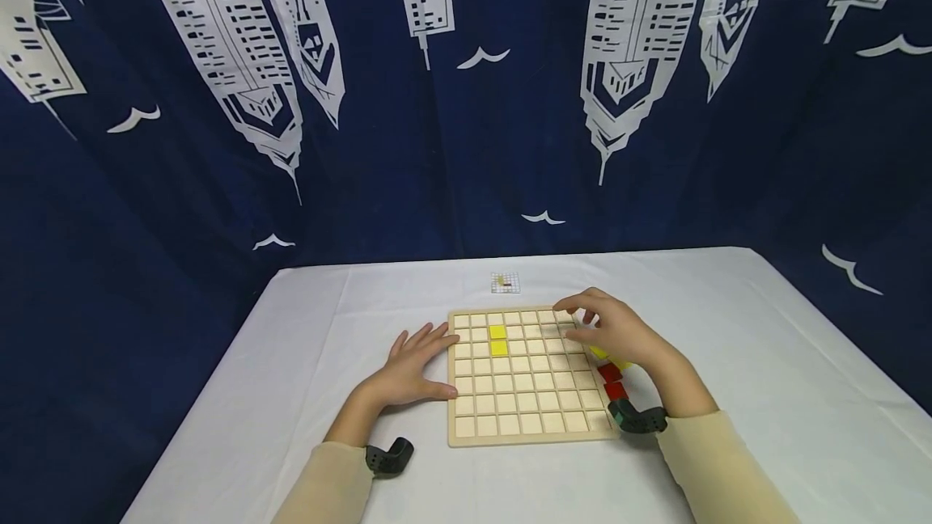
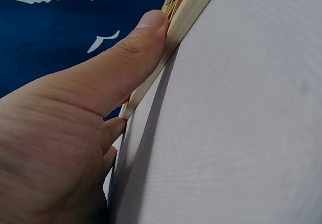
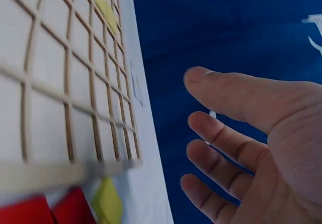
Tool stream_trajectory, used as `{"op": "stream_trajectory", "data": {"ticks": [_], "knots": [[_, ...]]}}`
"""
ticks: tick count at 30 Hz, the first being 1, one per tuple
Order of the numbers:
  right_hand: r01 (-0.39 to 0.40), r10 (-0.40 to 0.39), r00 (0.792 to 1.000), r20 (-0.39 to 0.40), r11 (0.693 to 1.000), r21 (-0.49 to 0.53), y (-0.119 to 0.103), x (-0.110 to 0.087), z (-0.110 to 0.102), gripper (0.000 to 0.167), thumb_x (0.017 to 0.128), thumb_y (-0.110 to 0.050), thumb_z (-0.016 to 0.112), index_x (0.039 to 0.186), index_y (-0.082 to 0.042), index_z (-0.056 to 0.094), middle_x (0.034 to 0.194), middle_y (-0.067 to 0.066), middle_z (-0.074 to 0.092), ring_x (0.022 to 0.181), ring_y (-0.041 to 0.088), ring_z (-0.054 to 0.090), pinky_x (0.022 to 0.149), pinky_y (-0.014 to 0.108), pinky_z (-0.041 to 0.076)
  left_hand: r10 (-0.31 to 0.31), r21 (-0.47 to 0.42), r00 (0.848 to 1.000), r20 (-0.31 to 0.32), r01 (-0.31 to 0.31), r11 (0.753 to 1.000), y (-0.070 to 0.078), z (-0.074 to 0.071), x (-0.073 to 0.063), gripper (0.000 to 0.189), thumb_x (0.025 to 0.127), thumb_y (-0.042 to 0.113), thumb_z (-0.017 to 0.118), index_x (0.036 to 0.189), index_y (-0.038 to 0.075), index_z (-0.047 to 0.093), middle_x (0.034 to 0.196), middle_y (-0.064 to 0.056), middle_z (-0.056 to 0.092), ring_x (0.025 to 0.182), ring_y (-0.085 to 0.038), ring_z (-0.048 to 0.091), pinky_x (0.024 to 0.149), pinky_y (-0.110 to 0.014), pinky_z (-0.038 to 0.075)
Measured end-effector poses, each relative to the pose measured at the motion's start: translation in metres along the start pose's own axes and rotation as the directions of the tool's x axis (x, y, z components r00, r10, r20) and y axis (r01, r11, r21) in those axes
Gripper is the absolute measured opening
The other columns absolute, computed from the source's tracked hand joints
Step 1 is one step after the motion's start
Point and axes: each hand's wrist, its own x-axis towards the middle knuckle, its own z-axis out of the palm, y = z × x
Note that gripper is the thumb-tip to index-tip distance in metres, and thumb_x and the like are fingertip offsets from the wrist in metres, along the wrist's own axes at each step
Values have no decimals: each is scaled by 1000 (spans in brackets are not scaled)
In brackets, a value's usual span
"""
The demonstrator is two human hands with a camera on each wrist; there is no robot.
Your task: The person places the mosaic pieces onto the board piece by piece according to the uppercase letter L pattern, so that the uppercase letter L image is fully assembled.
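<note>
A square wooden grid board [image 1: 535, 439] lies flat on the table. Two yellow square tiles, an upper one [image 1: 497, 331] and a lower one [image 1: 498, 348], sit in neighbouring cells of one column. At the board's left edge my left hand [image 1: 411, 370] is spread, its thumb [image 2: 146, 30] and fingertips touching the frame. My right hand [image 1: 619, 334] hovers over the upper right corner, its fingers apart and loosely bent with nothing between them. Beneath and beside it, red tiles [image 1: 610, 372] and yellow tiles [image 3: 108, 202] lie along the right edge, partly hidden by the hand in the head view.
A small card [image 1: 506, 283] with a coloured grid pattern lies behind the board. White cloth [image 1: 364, 306] covers the table. Behind it hangs a dark blue curtain [image 1: 451, 152] printed with white buildings and birds. Black bands with cameras [image 1: 391, 457] are on both wrists.
</note>
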Motion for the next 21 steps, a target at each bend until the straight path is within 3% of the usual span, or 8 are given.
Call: {"op": "stream_trajectory", "data": {"ticks": [8, 13, 18, 21], "knots": [[-58, 59, 998, 38, 998, -15, 20, -7, -13, 37, 88, -10, 72, 125, -10, 67, 118, 16, 63, 95, 25, 55, 78, 33, 49, -3, -11, 1000, -1, 3, 1000, 0, 0, 0, 90, 75, 47, 83, 152, 23, 43, 167, -6, 24, 157, -34, 9, 124, -62, -6], [-128, 126, 987, 104, 992, 6, 32, -8, -14, 37, 88, -15, 74, 125, -12, 68, 117, 12, 62, 99, 24, 56, 79, 33, 51, -4, -7, 1000, -4, 4, 1000, 1, 0, 0, 91, 75, 48, 83, 152, 23, 43, 167, -6, 24, 157, -34, 10, 124, -62, -6], [-170, 171, 978, 121, 985, -12, 43, -11, -15, 39, 85, -17, 77, 123, -14, 69, 119, 10, 64, 103, 26, 56, 88, 38, 50, 0, -4, 1000, -2, 0, 1000, 0, 0, 0, 90, 75, 48, 83, 152, 23, 43, 167, -6, 24, 157, -34, 10, 124, -62, -5], [-182, 183, 973, 140, 983, -19, 48, -13, -15, 39, 84, -17, 78, 122, -14, 69, 116, 10, 63, 99, 24, 53, 85, 36, 49, 0, -6, 1000, 0, 0, 1000, 0, 0, 0, 90, 75, 48, 83, 152, 24, 42, 167, -6, 24, 157, -33, 10, 124, -62, -5]]}}
